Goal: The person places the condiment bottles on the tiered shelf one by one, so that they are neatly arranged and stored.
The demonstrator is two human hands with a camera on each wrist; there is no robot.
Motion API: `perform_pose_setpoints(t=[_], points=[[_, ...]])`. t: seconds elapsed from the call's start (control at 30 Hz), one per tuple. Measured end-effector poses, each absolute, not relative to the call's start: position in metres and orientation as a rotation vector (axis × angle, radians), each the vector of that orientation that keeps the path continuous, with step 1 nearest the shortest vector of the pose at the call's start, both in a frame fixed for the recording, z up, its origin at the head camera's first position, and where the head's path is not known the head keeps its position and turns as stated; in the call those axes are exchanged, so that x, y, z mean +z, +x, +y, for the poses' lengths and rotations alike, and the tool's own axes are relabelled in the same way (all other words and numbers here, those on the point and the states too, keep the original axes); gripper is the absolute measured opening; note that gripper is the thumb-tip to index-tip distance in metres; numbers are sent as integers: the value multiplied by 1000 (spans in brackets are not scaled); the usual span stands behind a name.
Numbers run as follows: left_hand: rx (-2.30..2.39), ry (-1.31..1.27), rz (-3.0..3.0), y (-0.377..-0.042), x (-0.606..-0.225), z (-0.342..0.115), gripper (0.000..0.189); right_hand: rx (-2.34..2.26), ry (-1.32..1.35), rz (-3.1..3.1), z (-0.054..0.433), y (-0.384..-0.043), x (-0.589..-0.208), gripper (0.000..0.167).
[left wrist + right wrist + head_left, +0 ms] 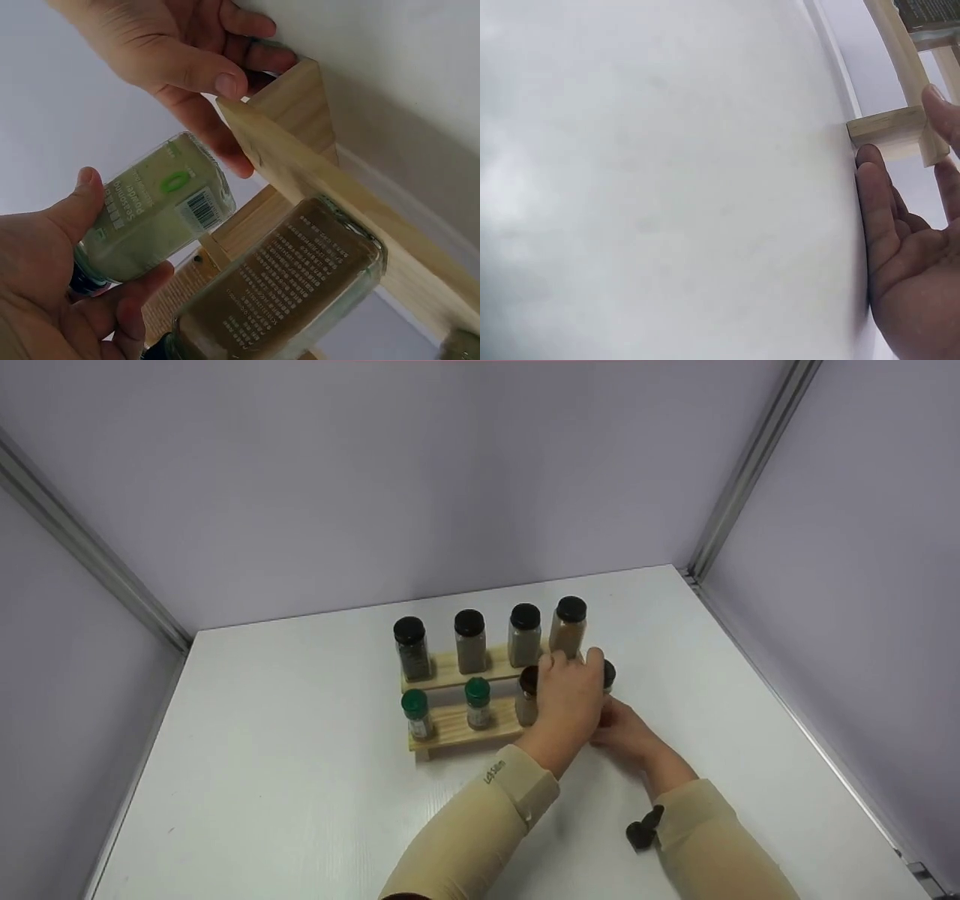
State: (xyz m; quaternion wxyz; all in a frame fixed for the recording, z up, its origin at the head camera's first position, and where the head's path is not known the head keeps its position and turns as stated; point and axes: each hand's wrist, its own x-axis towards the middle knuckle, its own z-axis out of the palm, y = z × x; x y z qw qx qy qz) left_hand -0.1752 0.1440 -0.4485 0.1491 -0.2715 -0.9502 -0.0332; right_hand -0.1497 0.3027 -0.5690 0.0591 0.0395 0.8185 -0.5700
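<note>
My left hand (570,694) holds a glass seasoning jar (161,206) of pale green powder near its dark-capped end, at the right end of a two-tier wooden spice rack (450,727). In the left wrist view the left hand (45,277) has its thumb and fingers on opposite sides of this jar. A jar of brown powder (277,285) stands beside it on the lower shelf. My right hand (630,731) grips the right end of the rack low down. Its thumb and fingers lie about the wooden corner (930,142) in the right wrist view.
Several black-capped jars (471,649) stand along the upper shelf. Two green-capped jars (478,705) are on the lower shelf's left part. The rack stands on a white table (285,780), with pale panels (337,495) at the back and sides.
</note>
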Motion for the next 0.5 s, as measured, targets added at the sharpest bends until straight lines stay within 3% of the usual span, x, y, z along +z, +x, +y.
perform_pose_setpoints(t=[0.27, 0.5], points=[[-45, -753, -2849, -182, -455, 144, 37, -1825, -8, 2423, 302, -152, -570, 39], [-48, -732, -2921, -187, -456, 144, 75, -1828, 53, 2369, 302, -150, -568, 51]])
